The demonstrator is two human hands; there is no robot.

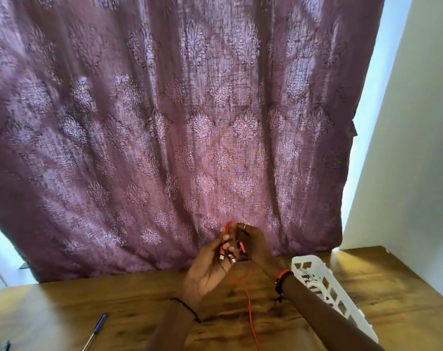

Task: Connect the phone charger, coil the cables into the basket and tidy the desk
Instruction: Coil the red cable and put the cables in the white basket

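no legible txt, labels or nos. anywhere

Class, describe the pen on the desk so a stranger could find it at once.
Start at the brown wooden desk below the purple patterned curtain. On its near left part lies a slim pen with a blue cap and clear barrel. It is straight, unlike the thin red cable and white plastic basket further right.

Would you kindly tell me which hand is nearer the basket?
Right. The right hand pinches the red cable just left of the basket; the left hand, also gripping the cable, is further left.
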